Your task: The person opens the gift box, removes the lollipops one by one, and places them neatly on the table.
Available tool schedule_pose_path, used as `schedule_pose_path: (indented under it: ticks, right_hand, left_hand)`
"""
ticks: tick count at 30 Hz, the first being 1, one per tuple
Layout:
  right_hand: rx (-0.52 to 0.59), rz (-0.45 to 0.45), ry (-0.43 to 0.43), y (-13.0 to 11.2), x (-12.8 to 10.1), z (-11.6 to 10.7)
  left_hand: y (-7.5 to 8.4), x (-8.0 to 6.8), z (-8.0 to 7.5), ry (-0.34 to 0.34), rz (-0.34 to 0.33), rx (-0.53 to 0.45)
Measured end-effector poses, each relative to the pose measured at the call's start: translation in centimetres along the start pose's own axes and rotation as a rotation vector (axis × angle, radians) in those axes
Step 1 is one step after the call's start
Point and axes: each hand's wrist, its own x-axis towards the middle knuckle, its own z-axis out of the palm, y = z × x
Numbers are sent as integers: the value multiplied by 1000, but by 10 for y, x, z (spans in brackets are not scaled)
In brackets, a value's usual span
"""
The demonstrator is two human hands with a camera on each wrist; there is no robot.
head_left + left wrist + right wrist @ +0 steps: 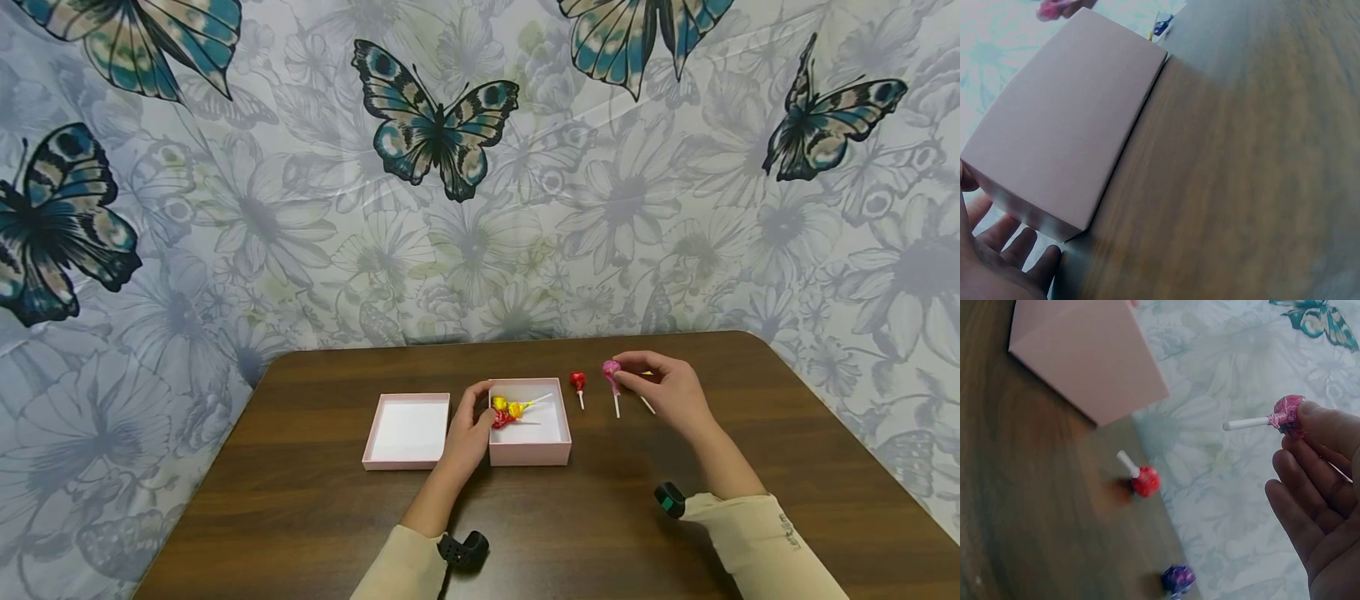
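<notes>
Dark wooden tabletop (315,500) against a butterfly-print cloth backdrop (435,133). Pink box (529,454) at centre, open, with yellow and red wrapped lollipops (506,410) lying in its left part, sticks pointing right. Box lid (407,431) just left of the box, inner side up, close beside it.

Left hand (471,425) between lid and box, fingers curled over the box's left wall, fingertips at the lollipops inside; whether anything is pinched cannot be told. In the left wrist view, only the pink outer wall and relaxed fingers (1004,244) beside it.

Right hand (667,387) to the right of the box, grip closed in a pinch on the head of a pink lollipop (612,371), stick pointing toward the near edge; in the right wrist view, lollipop clear of the tabletop.

Red lollipop (577,382) lying on the tabletop between box and right hand, apart from both. Purple lollipop (1177,577) farther right, seen in the right wrist view. One more stick (647,405) partly hidden under the right hand.
</notes>
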Motion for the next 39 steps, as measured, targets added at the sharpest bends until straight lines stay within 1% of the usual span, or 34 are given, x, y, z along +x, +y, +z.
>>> schedule_pose_path:
  ticks: [6, 12, 18, 21, 26, 31, 39]
  right_hand:
    - [-3, 76, -1, 14, 1, 1]
    - [-50, 132, -15, 30, 1, 4]
    - [-69, 165, -46, 41, -2, 10]
    - [-78, 178, -56, 45, -1, 14]
    - [-87, 205, -85, 48, 2, 21]
    - [-50, 221, -112, 48, 4, 30]
    - [-64, 279, -165, 43, 1, 43]
  left_hand:
    - [-1, 0, 0, -1, 11, 15]
    - [0, 0, 0, -3, 5, 12]
    - [0, 1, 0, -4, 5, 10]
    - [0, 1, 0, -1, -8, 9]
    - [-2, 1, 0, -2, -4, 7]
    - [-1, 0, -1, -6, 5, 10]
    - [-1, 1, -1, -14, 0, 8]
